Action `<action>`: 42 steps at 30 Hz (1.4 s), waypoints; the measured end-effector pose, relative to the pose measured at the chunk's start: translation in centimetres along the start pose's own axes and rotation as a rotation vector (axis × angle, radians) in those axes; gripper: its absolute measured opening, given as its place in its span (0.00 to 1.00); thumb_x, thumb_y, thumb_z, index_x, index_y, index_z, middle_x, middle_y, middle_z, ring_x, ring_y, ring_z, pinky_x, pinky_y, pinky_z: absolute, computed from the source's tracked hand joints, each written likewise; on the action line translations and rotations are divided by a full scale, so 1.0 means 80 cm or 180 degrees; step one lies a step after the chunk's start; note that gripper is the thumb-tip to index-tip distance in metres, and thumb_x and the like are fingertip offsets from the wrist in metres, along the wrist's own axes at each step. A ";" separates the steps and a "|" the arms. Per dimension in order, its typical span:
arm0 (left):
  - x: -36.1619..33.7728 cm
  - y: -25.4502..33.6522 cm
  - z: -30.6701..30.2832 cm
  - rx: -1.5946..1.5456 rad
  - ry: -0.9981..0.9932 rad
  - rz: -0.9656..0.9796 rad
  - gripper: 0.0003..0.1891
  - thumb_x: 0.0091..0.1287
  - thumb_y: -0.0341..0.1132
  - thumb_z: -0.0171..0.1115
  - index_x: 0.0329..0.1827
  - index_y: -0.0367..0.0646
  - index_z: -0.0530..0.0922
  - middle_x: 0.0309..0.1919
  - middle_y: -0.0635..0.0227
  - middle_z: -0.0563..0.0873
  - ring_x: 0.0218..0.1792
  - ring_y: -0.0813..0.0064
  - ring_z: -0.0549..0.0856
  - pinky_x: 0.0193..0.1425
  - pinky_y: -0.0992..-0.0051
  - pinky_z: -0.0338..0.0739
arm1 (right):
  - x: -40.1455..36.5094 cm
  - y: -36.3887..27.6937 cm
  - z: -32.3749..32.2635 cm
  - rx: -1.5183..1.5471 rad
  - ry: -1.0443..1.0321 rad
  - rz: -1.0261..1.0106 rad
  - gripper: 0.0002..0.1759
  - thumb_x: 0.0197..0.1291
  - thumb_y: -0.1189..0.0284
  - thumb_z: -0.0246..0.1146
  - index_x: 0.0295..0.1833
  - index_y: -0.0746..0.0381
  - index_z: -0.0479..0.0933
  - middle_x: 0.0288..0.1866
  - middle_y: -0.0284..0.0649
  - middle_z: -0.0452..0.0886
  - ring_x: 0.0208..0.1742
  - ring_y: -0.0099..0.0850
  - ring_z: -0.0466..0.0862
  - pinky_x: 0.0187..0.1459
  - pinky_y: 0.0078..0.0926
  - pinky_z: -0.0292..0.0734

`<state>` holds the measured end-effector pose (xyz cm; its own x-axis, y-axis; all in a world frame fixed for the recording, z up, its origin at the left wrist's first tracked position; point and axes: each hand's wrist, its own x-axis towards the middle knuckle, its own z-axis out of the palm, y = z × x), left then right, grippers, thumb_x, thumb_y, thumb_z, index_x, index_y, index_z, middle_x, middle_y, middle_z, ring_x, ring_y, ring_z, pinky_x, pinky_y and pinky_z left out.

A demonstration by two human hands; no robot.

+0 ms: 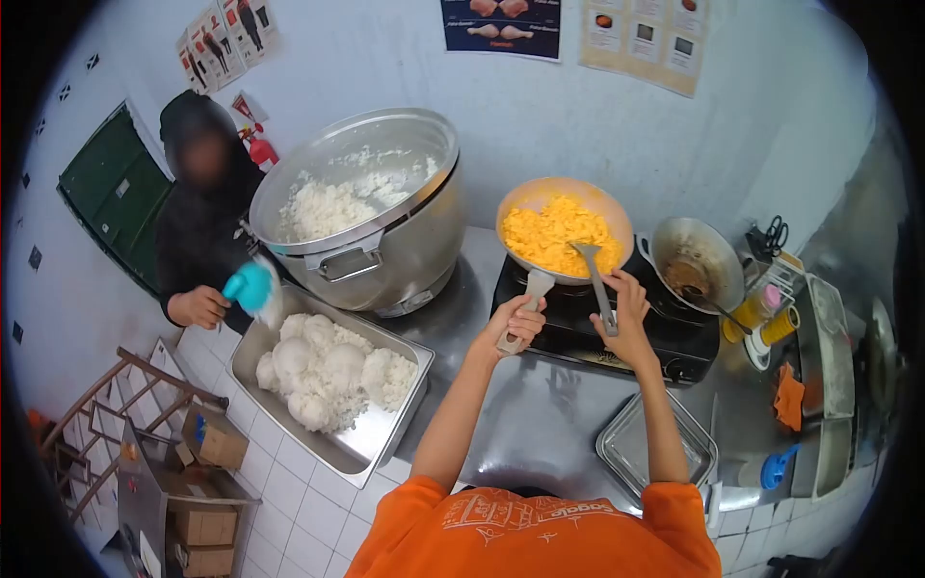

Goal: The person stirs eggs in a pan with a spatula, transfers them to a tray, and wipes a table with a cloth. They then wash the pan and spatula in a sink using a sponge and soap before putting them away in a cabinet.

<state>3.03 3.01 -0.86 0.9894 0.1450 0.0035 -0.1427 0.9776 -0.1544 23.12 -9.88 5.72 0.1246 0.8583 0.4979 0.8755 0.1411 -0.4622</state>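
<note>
Left hand (521,321) was clamped on the pan handle (533,289), fingers wrapped shut. Right hand (628,318) was closed round the spatula (593,270), blade in the scrambled egg (549,236). Pan (554,186) sat on the stove (578,332) near the counter's (540,414) back edge.

My read: pin the handle and scrape in short strokes from rim inward, since the pan looked full.

Sideways room was tight, with the second pan (696,260) just beside on the right and the rice pot (385,250) near on the left. Steel tray (655,443) lay at the front edge. Co-worker's hand (198,306) with scoop (249,286) was well apart, at the rice tray (361,443).

Pans — two: egg pan (528,198), second pan (674,243); trays — two: rice tray (371,438), bare tray (655,448); one pot (405,252); one spatula (597,284).
</note>
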 end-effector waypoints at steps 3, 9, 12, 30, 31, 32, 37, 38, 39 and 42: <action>-0.001 -0.012 0.006 -0.0125 0.0105 0.0076 0.14 0.70 0.40 0.49 0.46 0.35 0.71 0.18 0.74 0.65 0.14 0.86 0.64 0.14 0.86 0.62 | -0.018 -0.012 -0.020 0.0013 -0.0157 0.0107 0.45 0.37 0.78 0.69 0.66 0.53 0.58 0.65 0.44 0.58 0.65 0.44 0.58 0.59 0.43 0.53; -0.013 -0.026 -0.009 -0.0307 -0.0179 0.0063 0.19 0.68 0.43 0.54 0.51 0.36 0.68 0.21 0.74 0.65 0.15 0.86 0.65 0.16 0.86 0.64 | -0.041 -0.063 -0.065 0.0027 -0.0239 -0.0027 0.47 0.37 0.70 0.72 0.66 0.56 0.57 0.71 0.49 0.51 0.70 0.49 0.52 0.65 0.46 0.47; -0.012 -0.037 -0.019 0.0532 0.0114 0.0538 0.28 0.69 0.55 0.43 0.53 0.34 0.67 0.26 0.69 0.69 0.24 0.78 0.72 0.32 0.75 0.76 | -0.053 -0.106 -0.072 0.0062 0.0186 -0.0323 0.43 0.41 0.69 0.70 0.65 0.60 0.58 0.72 0.50 0.52 0.70 0.50 0.53 0.66 0.45 0.46; -0.750 -0.437 -0.027 0.3560 0.3015 0.2048 0.40 0.64 0.69 0.33 0.70 0.48 0.59 0.56 0.57 0.77 0.54 0.63 0.77 0.58 0.61 0.71 | -0.259 -0.687 0.221 0.3627 -0.0206 -0.1267 0.23 0.61 0.76 0.53 0.61 0.65 0.59 0.52 0.49 0.74 0.54 0.35 0.74 0.56 0.33 0.62; -0.797 -0.458 -0.036 0.3432 0.3257 0.2482 0.40 0.64 0.69 0.32 0.69 0.49 0.60 0.57 0.57 0.76 0.55 0.63 0.77 0.59 0.61 0.70 | -0.276 -0.724 0.238 0.3889 -0.0577 -0.1142 0.23 0.62 0.77 0.53 0.62 0.66 0.59 0.50 0.47 0.74 0.54 0.34 0.74 0.54 0.30 0.64; -0.842 -0.481 -0.044 0.3236 0.3448 0.2887 0.38 0.65 0.68 0.31 0.69 0.49 0.60 0.57 0.57 0.76 0.55 0.63 0.77 0.60 0.61 0.70 | -0.293 -0.768 0.250 0.4162 -0.1040 -0.1023 0.22 0.63 0.78 0.52 0.62 0.66 0.59 0.48 0.46 0.74 0.53 0.33 0.74 0.52 0.26 0.66; -1.073 -0.572 -0.088 0.2508 0.3860 0.3784 0.34 0.68 0.63 0.32 0.68 0.50 0.61 0.58 0.58 0.75 0.57 0.64 0.76 0.60 0.63 0.70 | -0.356 -0.951 0.356 0.3976 -0.1592 -0.1596 0.21 0.61 0.80 0.51 0.60 0.61 0.61 0.47 0.38 0.75 0.50 0.25 0.74 0.45 0.21 0.63; -1.118 -0.586 -0.107 0.2172 0.3872 0.4079 0.33 0.69 0.62 0.33 0.68 0.50 0.61 0.58 0.59 0.75 0.57 0.65 0.76 0.60 0.64 0.70 | -0.367 -0.984 0.384 0.3988 -0.1677 -0.1571 0.20 0.62 0.80 0.51 0.60 0.61 0.62 0.45 0.38 0.76 0.48 0.24 0.74 0.44 0.21 0.64; -1.167 -0.602 -0.125 0.1826 0.3874 0.4357 0.32 0.70 0.61 0.34 0.68 0.50 0.62 0.59 0.59 0.75 0.57 0.65 0.76 0.60 0.65 0.71 | -0.379 -1.021 0.412 0.3997 -0.1760 -0.1539 0.20 0.62 0.80 0.51 0.60 0.60 0.62 0.44 0.37 0.76 0.47 0.24 0.75 0.43 0.21 0.64; -1.313 -0.664 -0.172 0.1167 0.4202 0.4884 0.32 0.69 0.60 0.38 0.68 0.47 0.62 0.59 0.60 0.75 0.56 0.65 0.77 0.60 0.66 0.71 | -0.414 -1.142 0.518 0.3671 -0.1865 -0.1417 0.19 0.62 0.79 0.51 0.59 0.60 0.62 0.38 0.36 0.79 0.41 0.21 0.76 0.37 0.17 0.65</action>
<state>-92.97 -66.24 -6.61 -0.5247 0.6911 -0.4971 -0.5283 0.1936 0.8267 -80.35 -30.77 1.06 -0.5293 0.6732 0.5163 -0.1293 0.5374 -0.8333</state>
